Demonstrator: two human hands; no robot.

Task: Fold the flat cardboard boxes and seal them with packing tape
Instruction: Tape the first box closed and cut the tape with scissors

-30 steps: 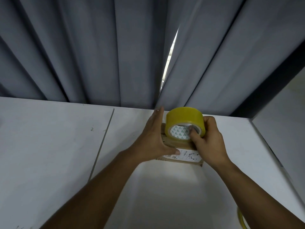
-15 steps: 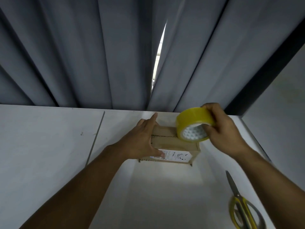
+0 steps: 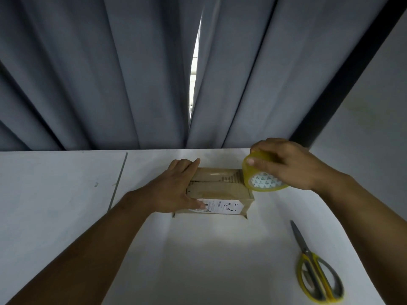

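Note:
A small brown cardboard box (image 3: 222, 188) with a white label on its near side stands on the white table (image 3: 198, 249). My left hand (image 3: 176, 190) lies over the box's left end, fingers straight on top and thumb against the near side. My right hand (image 3: 284, 164) grips a yellow roll of packing tape (image 3: 262, 179) at the box's right end. A glossy strip of tape runs along the box top from under my left hand to the roll.
Yellow-handled scissors (image 3: 315, 269) lie on the table at the near right. Grey curtains (image 3: 110, 73) hang right behind the table's far edge. A seam (image 3: 119, 181) runs across the tabletop at the left. A pale wall stands at the right.
My right hand has drawn the tape roll from above the box's middle to its right end, laying tape along the top. My left hand stayed on the box. The view tilted down.

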